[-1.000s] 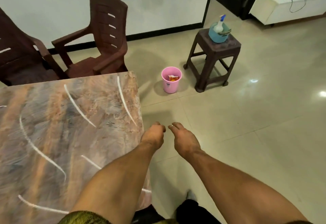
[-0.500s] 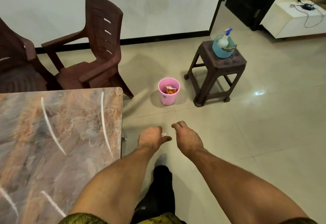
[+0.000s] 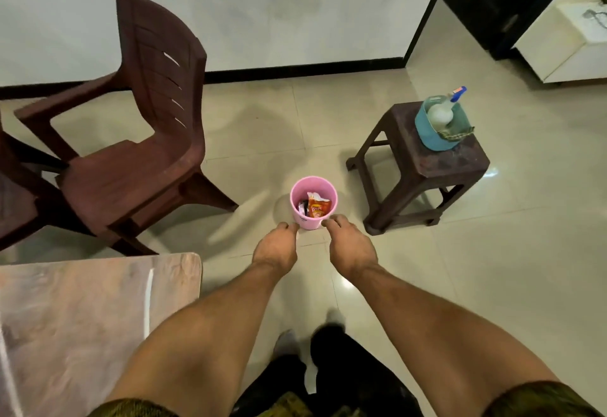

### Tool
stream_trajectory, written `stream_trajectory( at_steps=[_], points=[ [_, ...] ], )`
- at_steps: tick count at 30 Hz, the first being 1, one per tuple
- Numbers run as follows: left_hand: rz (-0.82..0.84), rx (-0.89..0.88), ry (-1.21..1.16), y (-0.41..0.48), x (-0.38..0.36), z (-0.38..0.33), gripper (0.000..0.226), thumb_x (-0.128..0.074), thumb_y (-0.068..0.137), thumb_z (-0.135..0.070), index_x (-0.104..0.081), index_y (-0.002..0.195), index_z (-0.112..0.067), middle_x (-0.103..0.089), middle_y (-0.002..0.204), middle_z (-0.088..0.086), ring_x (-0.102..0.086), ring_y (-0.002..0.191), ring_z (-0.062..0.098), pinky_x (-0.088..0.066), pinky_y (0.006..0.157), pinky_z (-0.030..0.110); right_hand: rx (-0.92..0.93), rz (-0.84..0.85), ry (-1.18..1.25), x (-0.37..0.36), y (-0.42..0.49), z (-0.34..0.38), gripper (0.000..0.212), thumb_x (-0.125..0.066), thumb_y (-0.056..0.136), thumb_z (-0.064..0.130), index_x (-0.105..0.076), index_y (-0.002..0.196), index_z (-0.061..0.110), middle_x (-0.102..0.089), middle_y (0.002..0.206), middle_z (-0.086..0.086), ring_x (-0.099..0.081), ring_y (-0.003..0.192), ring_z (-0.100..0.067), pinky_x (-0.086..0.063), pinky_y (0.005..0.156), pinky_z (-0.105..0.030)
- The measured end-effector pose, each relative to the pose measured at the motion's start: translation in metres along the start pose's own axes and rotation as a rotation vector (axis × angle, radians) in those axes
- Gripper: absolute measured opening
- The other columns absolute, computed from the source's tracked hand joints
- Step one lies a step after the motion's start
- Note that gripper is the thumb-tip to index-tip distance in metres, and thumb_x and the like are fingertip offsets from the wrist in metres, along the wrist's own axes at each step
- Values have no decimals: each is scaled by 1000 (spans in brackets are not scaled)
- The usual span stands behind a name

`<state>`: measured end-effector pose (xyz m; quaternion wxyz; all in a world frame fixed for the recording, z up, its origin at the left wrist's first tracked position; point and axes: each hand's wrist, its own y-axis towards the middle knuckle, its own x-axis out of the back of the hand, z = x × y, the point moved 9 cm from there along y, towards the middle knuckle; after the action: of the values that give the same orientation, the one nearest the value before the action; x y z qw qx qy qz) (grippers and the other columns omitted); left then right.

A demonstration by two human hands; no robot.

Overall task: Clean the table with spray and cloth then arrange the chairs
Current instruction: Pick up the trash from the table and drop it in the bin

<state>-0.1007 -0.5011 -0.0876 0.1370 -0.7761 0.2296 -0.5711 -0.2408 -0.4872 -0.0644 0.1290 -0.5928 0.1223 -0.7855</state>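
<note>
Left hand, right hand fingers curled down, can't tell if holding | both by pink bin near rim | spray bottle in blue tub on stool right of bin | chair left of bin

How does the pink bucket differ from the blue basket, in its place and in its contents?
The pink bucket stands on the floor; the blue basket sits up on the dark stool. The pink bucket holds snack wrappers; the blue basket holds a spray bottle. Both are small and open at the top.
</note>
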Motion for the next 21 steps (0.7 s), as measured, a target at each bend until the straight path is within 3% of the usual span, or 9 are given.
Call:
stream_trajectory(
  at_steps=[4,7,9,15,19,21],
  points=[
    [-25,12,59,72,23,1,48,-44,99,-6,-41,146,-13,-53,140,9,-51,129,29,-40,105,39,45,23,-41,16,81,-19,64,-50,87,-4,-43,144,24,-42,149,0,-54,120,-27,-51,89,-39],
    [-53,27,124,151,29,0,50,-45,99,-9,-39,148,-12,-49,149,9,-39,142,24,-18,123,39,89,88,-74,13,161,-41,64,-53,87,-3,-44,144,25,-45,148,-1,-53,123,-26,-50,97,-40],
    [-60,38,158,186,28,0,52,-46,99,-10,-37,150,-13,-42,156,7,-27,151,21,-8,126,43,115,108,-91,9,197,-52,66,-57,86,-2,-44,144,25,-46,147,0,-52,125,-25,-47,103,-41],
    [37,119,136,308,-15,13,52,-50,100,-17,-37,150,-16,-41,157,3,-22,153,19,-4,127,46,152,270,-112,-58,322,-95,68,-53,86,0,-41,147,27,-46,147,-1,-50,126,-27,-42,104,-39],
    [71,157,143,367,-59,35,50,-48,102,-22,-39,151,-17,-41,156,4,-22,153,21,-2,125,48,175,327,-117,-115,381,-111,60,-52,89,4,-43,145,25,-54,137,-5,-58,113,-30,-46,94,-40],
    [71,173,141,393,-80,49,45,-47,102,-24,-45,147,-18,-48,148,6,-31,147,24,-10,124,46,217,321,-109,-144,410,-113,56,-50,92,7,-43,145,22,-59,129,-7,-62,106,-31,-47,90,-39]
  ],
)
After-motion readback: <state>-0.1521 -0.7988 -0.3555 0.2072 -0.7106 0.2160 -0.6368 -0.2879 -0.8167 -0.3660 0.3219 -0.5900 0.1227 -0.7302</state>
